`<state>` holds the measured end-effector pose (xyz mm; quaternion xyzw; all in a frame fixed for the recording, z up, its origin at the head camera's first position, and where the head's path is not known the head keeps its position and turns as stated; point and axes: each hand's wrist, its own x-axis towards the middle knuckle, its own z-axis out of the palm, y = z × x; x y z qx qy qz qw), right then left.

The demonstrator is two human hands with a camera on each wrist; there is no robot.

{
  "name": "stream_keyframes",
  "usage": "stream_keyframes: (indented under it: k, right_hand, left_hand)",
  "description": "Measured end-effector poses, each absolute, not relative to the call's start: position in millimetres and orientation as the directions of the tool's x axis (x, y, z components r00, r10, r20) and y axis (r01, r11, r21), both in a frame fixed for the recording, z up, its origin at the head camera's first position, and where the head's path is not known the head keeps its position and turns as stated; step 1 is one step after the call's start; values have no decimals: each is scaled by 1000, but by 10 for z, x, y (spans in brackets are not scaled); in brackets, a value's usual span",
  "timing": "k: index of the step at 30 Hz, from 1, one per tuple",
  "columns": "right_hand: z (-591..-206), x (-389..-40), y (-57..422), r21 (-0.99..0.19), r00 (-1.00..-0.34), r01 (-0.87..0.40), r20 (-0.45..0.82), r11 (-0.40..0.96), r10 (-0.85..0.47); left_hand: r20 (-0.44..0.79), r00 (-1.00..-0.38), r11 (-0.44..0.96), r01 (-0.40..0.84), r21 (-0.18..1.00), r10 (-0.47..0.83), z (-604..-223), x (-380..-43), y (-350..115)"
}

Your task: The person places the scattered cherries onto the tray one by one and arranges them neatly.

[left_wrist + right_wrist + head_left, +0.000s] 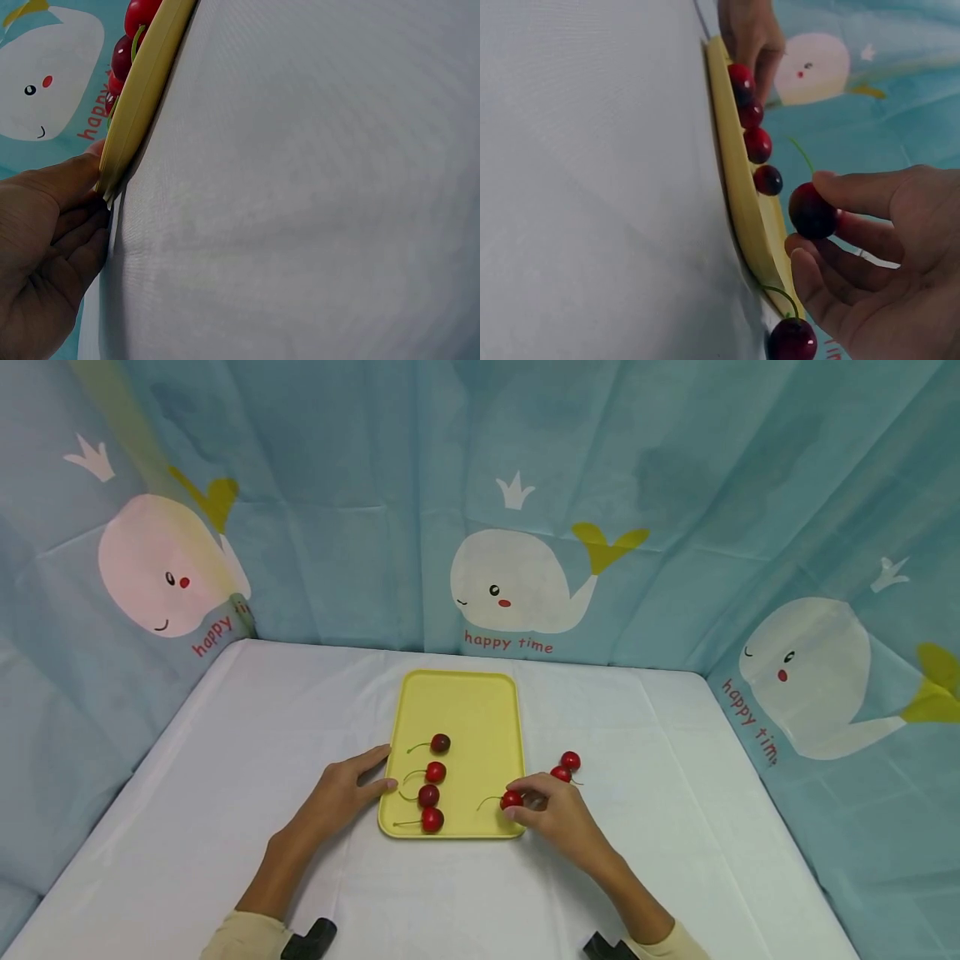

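Observation:
My right hand (553, 814) pinches a red cherry (812, 213) between thumb and fingertips, its green stem pointing left, over the right edge of the yellow tray (465, 702). At the tray's left edge, my left hand (341, 789) grips the rim; in the left wrist view its thumb lies over the rim with the other fingers curled below. Several cherries stand in a rough column on the tray's left half, from a dark one (440, 743) at the top to a bright red one (432, 820) near the front, stems mostly pointing left.
Two more cherries lie on the white tablecloth (660, 827) right of the tray, one (571, 761) just behind the other (560, 773), close to my right hand. A blue curtain (337, 568) with whale prints surrounds the table at the back and sides.

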<state>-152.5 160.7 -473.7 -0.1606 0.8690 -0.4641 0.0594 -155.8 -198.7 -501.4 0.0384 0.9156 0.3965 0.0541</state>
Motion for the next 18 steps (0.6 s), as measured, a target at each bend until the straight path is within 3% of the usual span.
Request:
stream_keyframes:
  k: [18]
  right_hand:
    - [-4811,-1491,1448,-754,-910,-320,75,574,-408]
  left_hand:
    - [-62,-991,683,36,730,118,-4993,-1545,-1998]
